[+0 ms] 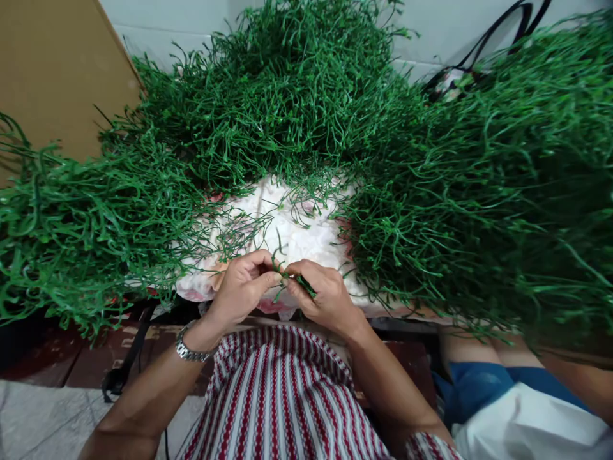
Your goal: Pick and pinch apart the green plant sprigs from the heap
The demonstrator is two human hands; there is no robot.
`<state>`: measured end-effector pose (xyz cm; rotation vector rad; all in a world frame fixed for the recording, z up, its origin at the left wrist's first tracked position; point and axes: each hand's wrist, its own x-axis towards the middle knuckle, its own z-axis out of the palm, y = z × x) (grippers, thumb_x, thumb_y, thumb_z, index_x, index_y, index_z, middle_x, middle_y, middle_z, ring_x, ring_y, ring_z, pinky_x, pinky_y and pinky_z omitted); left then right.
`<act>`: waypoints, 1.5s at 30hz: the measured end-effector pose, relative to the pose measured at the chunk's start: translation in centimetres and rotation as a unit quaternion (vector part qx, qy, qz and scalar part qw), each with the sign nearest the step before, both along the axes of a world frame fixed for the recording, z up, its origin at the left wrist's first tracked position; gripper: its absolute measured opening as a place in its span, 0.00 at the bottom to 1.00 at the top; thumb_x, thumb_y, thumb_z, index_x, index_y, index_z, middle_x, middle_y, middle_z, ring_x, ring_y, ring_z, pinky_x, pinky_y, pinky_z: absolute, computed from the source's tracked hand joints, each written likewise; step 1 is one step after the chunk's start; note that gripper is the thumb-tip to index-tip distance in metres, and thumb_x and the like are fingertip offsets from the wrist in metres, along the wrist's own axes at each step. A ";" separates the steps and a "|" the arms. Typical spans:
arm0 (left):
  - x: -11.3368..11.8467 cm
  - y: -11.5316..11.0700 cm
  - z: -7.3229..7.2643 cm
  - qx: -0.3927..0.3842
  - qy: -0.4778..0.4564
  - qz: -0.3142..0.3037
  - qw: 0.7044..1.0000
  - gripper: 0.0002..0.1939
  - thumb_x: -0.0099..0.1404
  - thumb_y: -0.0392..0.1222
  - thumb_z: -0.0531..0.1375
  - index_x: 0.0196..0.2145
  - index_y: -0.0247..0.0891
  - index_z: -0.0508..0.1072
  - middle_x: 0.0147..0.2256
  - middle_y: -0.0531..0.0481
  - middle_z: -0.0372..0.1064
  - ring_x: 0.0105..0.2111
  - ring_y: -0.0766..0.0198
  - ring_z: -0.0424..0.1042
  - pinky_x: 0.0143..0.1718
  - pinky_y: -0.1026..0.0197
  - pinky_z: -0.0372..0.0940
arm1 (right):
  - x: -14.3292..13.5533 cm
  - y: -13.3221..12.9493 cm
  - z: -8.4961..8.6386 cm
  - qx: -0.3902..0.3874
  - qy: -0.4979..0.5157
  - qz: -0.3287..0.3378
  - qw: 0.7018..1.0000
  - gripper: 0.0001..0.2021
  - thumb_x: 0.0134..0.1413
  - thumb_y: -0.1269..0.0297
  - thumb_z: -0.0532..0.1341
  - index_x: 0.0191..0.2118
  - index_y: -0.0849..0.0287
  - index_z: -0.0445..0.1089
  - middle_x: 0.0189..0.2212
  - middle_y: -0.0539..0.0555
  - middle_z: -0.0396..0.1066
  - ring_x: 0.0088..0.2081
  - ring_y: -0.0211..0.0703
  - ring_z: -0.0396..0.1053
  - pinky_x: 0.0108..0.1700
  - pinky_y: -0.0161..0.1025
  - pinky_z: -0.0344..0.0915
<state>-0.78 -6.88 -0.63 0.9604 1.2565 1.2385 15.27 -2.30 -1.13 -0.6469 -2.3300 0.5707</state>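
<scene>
My left hand (244, 284), with a metal watch at the wrist, pinches a thin green stem (280, 246) between thumb and forefinger. My right hand (325, 294) meets it fingertip to fingertip, its thumb and forefinger closed on the same stem and a few short green pieces (305, 285). Both hands are just above the near edge of a white flowered cloth (294, 237). Around them lie large heaps of similar stems with small forked tips: a left heap (90, 223), a back heap (297, 96) and a right heap (460, 198). Whether the stems are plastic or real I cannot tell.
A brown board (52, 70) stands at the back left against the pale wall (163, 38). Behind the right heap is a bag (453, 83) with black straps. Another person sits close on my right, with blue clothing (483, 386) and bare knees showing.
</scene>
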 end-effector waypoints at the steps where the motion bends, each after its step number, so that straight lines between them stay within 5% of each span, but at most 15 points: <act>1: -0.1 0.0 0.2 0.004 0.033 -0.008 0.999 0.03 0.52 0.32 0.60 0.24 0.34 0.68 0.21 0.57 0.59 0.22 0.73 0.57 0.24 0.70 0.54 | 0.1 0.1 0.1 0.009 -0.023 0.012 1.000 0.04 0.59 0.70 0.54 0.38 0.61 0.64 0.30 0.54 0.71 0.30 0.36 0.68 0.32 0.31 0.61; 8: -1.0 -0.3 1.2 -0.017 0.179 -0.097 0.979 0.02 0.53 0.32 0.56 0.24 0.34 0.66 0.21 0.57 0.59 0.23 0.72 0.57 0.25 0.69 0.53 | 0.4 0.1 0.3 0.074 -0.138 0.013 0.988 0.06 0.60 0.66 0.52 0.36 0.61 0.64 0.27 0.52 0.70 0.28 0.37 0.67 0.27 0.33 0.56; 14: -0.9 -0.8 0.7 0.024 0.274 -0.098 0.956 0.09 0.55 0.33 0.56 0.20 0.35 0.60 0.18 0.59 0.51 0.21 0.72 0.52 0.23 0.68 0.49 | 0.2 -0.7 -0.5 -0.023 -0.051 0.028 0.998 0.04 0.58 0.71 0.54 0.38 0.62 0.64 0.30 0.54 0.71 0.31 0.37 0.68 0.33 0.31 0.60; 24: -1.5 -1.0 1.3 0.048 0.351 -0.239 0.904 0.08 0.57 0.29 0.51 0.22 0.35 0.61 0.23 0.56 0.57 0.26 0.70 0.59 0.29 0.65 0.51 | 0.8 0.0 0.0 -0.162 -0.054 0.150 0.974 0.05 0.56 0.75 0.56 0.31 0.62 0.67 0.27 0.51 0.70 0.29 0.34 0.67 0.33 0.29 0.60; 34: -1.5 -0.9 1.1 0.091 0.371 -0.235 0.894 0.10 0.61 0.32 0.50 0.25 0.34 0.67 0.25 0.52 0.63 0.27 0.67 0.62 0.30 0.64 0.54 | 0.7 -1.3 -0.7 -0.057 -0.134 0.041 0.988 0.04 0.54 0.73 0.52 0.35 0.61 0.62 0.28 0.53 0.66 0.27 0.38 0.63 0.29 0.33 0.55; 41: -2.3 -1.3 1.7 0.207 0.423 -0.398 0.788 0.11 0.55 0.26 0.49 0.22 0.36 0.66 0.22 0.52 0.62 0.25 0.66 0.61 0.28 0.61 0.52 | 1.4 -0.8 0.8 -0.110 -0.160 0.235 0.952 0.07 0.46 0.77 0.53 0.31 0.59 0.64 0.26 0.50 0.67 0.29 0.37 0.65 0.29 0.32 0.57; 45: -2.3 -1.4 2.0 0.222 0.407 -0.439 0.769 0.11 0.53 0.25 0.50 0.19 0.37 0.62 0.20 0.52 0.62 0.24 0.66 0.61 0.26 0.61 0.51 | 1.4 -0.7 0.7 -0.124 -0.163 0.300 0.932 0.11 0.44 0.80 0.51 0.32 0.60 0.66 0.27 0.51 0.69 0.31 0.37 0.67 0.31 0.32 0.60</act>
